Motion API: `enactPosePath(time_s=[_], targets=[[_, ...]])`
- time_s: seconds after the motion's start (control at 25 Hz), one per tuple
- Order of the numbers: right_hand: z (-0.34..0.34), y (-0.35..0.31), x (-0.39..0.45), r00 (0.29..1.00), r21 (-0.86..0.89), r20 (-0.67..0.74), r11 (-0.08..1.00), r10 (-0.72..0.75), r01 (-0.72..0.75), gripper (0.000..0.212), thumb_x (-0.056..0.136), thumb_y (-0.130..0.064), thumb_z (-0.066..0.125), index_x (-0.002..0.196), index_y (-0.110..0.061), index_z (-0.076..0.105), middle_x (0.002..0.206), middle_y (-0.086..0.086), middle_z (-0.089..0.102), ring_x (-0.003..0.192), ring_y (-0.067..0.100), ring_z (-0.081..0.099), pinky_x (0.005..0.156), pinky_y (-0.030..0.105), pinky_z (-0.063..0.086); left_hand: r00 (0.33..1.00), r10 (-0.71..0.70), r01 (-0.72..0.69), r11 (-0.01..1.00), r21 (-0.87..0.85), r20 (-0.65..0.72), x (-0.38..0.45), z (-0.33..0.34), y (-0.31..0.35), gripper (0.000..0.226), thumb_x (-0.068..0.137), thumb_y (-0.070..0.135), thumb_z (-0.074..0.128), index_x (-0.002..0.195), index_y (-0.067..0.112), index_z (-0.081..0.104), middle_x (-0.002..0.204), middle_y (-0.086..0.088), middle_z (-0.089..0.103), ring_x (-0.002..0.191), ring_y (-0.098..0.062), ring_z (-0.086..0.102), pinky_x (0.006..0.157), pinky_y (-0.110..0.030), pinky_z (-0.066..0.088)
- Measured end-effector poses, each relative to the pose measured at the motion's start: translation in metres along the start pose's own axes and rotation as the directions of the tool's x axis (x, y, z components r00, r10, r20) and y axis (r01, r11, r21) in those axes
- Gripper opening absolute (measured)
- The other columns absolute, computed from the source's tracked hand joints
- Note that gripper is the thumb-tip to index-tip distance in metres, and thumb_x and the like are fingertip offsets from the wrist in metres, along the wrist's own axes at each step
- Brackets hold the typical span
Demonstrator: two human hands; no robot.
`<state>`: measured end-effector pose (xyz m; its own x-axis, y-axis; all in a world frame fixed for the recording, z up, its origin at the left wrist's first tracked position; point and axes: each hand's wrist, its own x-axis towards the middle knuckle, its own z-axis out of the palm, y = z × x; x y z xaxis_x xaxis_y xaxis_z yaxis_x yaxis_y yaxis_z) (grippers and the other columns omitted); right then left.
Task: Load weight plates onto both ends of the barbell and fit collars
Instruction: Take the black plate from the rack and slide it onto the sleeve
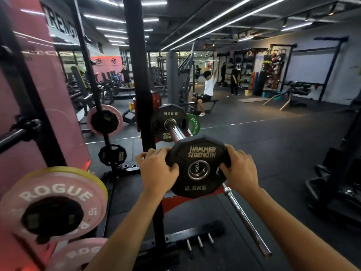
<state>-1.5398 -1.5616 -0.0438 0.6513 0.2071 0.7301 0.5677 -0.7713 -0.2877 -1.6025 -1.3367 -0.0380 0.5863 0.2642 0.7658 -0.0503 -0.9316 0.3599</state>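
Observation:
A black 2.5 kg Hammer Strength plate (198, 166) sits on the near tip of the chrome barbell sleeve (175, 133), whose end fills the plate's hole. My left hand (156, 170) grips the plate's left edge and my right hand (241, 169) grips its right edge. Farther along the sleeve sits another black 2.5 kg plate (169, 122), with a green Rogue plate (194, 124) behind it. No collar is visible.
A black rack upright (139, 75) stands just left of the sleeve. Pink Rogue plates (52, 204) hang on storage pegs at lower left. A bare barbell (246, 220) lies on the floor at right. A person in white (207, 89) sits on a bench beyond.

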Motion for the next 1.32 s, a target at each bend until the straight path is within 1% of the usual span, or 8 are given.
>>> enactPosePath(time_s=[0.2, 0.32, 0.48, 0.6, 0.8, 0.92, 1.12, 1.32], targets=[[0.020, 0.000, 0.027, 0.999, 0.017, 0.045, 1.000, -0.001, 0.000, 0.042, 0.084, -0.012, 0.062, 0.126, -0.016, 0.053, 0.092, 0.006, 0.069, 0.089, 0.029, 0.061, 0.082, 0.043, 0.044, 0.992, -0.117, 0.114, 0.991, 0.074, 0.042, 0.002, 0.009, -0.004, 0.027, 0.071, 0.025, 0.071, 0.097, 0.021, 0.069, 0.070, 0.008, 0.062, 0.078, -0.018, 0.060, 0.082, -0.037, 0.031], [0.028, 0.000, 0.040, 0.996, 0.041, 0.092, 0.999, -0.006, 0.003, 0.043, 0.087, -0.012, 0.059, 0.129, -0.015, 0.052, 0.100, 0.008, 0.068, 0.094, 0.031, 0.060, 0.086, 0.044, 0.045, 0.978, -0.200, 0.195, 0.977, 0.086, 0.063, 0.005, 0.015, -0.005, 0.028, 0.077, 0.027, 0.068, 0.104, 0.021, 0.067, 0.076, 0.008, 0.064, 0.081, -0.018, 0.061, 0.086, -0.040, 0.035], [0.033, 0.003, 0.040, 0.995, 0.124, 0.101, 0.992, -0.009, -0.004, 0.046, 0.087, -0.010, 0.058, 0.132, -0.013, 0.050, 0.105, 0.011, 0.067, 0.099, 0.033, 0.060, 0.090, 0.050, 0.047, 0.977, -0.210, 0.207, 0.974, 0.093, 0.024, 0.001, 0.021, -0.007, 0.022, 0.082, 0.029, 0.065, 0.102, 0.021, 0.063, 0.075, 0.013, 0.054, 0.083, -0.020, 0.060, 0.086, -0.042, 0.036], [0.032, 0.005, 0.038, 0.994, 0.125, 0.108, 0.992, 0.000, -0.014, 0.045, 0.088, -0.011, 0.058, 0.132, -0.012, 0.050, 0.104, 0.012, 0.067, 0.098, 0.035, 0.060, 0.089, 0.052, 0.047, 0.968, -0.245, 0.239, 0.966, 0.103, 0.047, 0.000, 0.019, 0.000, 0.025, 0.087, 0.031, 0.060, 0.110, 0.021, 0.060, 0.083, 0.008, 0.061, 0.090, -0.021, 0.059, 0.087, -0.041, 0.032], [0.025, 0.008, 0.036, 0.973, 0.116, 0.227, 0.993, -0.030, 0.003, 0.052, 0.089, -0.020, 0.056, 0.138, -0.014, 0.041, 0.113, 0.011, 0.064, 0.106, 0.033, 0.056, 0.091, 0.051, 0.045, 0.969, -0.215, 0.200, 0.972, 0.125, 0.124, -0.001, 0.004, -0.003, 0.044, 0.086, 0.045, 0.058, 0.125, 0.023, 0.055, 0.110, 0.001, 0.063, 0.109, -0.023, 0.054, 0.098, -0.048, 0.038], [0.017, 0.013, 0.032, 0.976, 0.108, 0.211, 0.994, -0.055, 0.033, 0.062, 0.082, -0.033, 0.059, 0.139, -0.017, 0.041, 0.120, 0.011, 0.059, 0.111, 0.033, 0.052, 0.093, 0.050, 0.043, 0.979, -0.191, 0.181, 0.975, 0.132, 0.069, -0.001, -0.010, -0.003, 0.054, 0.083, 0.059, 0.059, 0.124, 0.025, 0.056, 0.116, 0.002, 0.061, 0.114, -0.024, 0.051, 0.098, -0.049, 0.038], [0.013, 0.015, 0.029, 0.995, 0.081, 0.091, 0.996, -0.048, 0.040, 0.070, 0.084, -0.064, 0.051, 0.136, -0.017, 0.045, 0.123, 0.012, 0.060, 0.113, 0.034, 0.054, 0.091, 0.050, 0.045, 0.990, -0.101, 0.118, 0.976, 0.182, -0.100, 0.005, -0.014, 0.005, 0.069, 0.077, 0.073, 0.062, 0.120, 0.018, 0.059, 0.116, -0.004, 0.062, 0.112, -0.028, 0.054, 0.095, -0.050, 0.041], [0.020, 0.015, 0.041, 0.991, 0.095, 0.118, 0.994, -0.070, 0.059, 0.065, 0.085, -0.065, 0.052, 0.132, -0.021, 0.049, 0.116, 0.009, 0.063, 0.107, 0.033, 0.057, 0.088, 0.050, 0.045, 0.996, -0.086, 0.092, 0.973, 0.211, -0.035, 0.008, -0.002, 0.004, 0.068, 0.073, 0.079, 0.058, 0.114, 0.025, 0.064, 0.107, 0.000, 0.066, 0.107, -0.028, 0.056, 0.091, -0.047, 0.038]])
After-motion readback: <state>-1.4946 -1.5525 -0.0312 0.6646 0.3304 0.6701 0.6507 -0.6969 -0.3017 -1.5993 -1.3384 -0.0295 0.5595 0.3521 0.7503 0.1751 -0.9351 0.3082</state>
